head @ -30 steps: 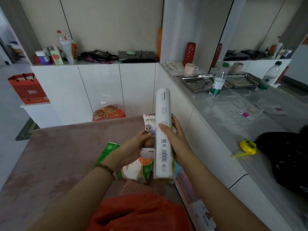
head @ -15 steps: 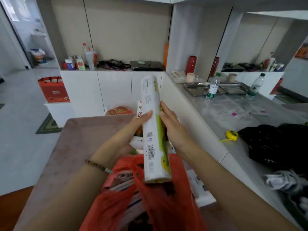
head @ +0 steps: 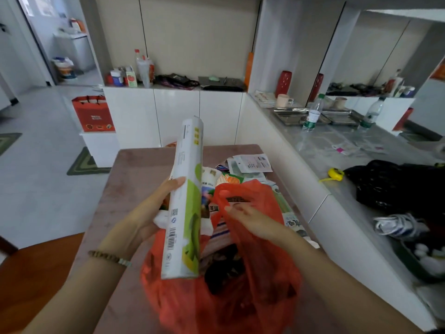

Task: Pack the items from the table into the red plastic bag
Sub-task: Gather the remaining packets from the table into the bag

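The red plastic bag (head: pixel 265 300) runs off the bottom edge, its dark contents unidentifiable. The long pack (head: pixel 186 201) covers most fingers of the left hand (head: pixel 142 220); its print is illegible. Fingers of the right hand (head: pixel 252 220) are blurred. The bag half-covers packets (head: pixel 250 163) on the table (head: pixel 134 169).

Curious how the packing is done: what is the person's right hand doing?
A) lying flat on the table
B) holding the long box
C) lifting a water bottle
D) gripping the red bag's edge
D: the right hand grips the red bag at its edge; the left hand holds the long box.
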Demonstrator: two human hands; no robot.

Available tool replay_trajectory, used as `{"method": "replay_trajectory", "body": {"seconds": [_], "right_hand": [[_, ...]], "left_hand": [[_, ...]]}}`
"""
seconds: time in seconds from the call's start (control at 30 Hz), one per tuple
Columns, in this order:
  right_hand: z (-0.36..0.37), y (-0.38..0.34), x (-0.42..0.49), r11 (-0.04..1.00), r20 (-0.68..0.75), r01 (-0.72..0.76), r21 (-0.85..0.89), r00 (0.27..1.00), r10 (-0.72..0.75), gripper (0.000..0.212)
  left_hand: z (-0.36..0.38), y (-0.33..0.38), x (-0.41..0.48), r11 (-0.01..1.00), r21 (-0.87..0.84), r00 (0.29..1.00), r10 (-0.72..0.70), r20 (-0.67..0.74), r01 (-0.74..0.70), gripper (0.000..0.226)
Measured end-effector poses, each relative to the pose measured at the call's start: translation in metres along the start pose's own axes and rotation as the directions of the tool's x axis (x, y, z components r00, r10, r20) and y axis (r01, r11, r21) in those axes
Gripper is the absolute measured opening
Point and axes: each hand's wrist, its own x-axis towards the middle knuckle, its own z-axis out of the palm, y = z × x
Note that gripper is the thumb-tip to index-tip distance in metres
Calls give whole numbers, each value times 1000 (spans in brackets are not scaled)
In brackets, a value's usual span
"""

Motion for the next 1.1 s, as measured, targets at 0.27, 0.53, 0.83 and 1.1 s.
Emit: {"method": "replay_trajectory", "body": {"seconds": [0.27,0.53,0.83,1.1], "right_hand": [[-31,-17,-40,851,48,74,520,992,-116,14],[-78,-23,-86,813,-173,206,545,976,-132,29],[-86,-20,-103,841,-100,151,519,988,-116,30],[-85,-50,-107,893,56,180,412,974,-222,32]], "left_hand": [[-16,-13,-30,993,108,997,-48,53,42,99],[2,-33,-33,933,307,964,-236,120,190,91],[27,-22,-12,720,607,772,-580,260,336,54],[74,-8,47,687,667,790,-564,240,288,53]]}}
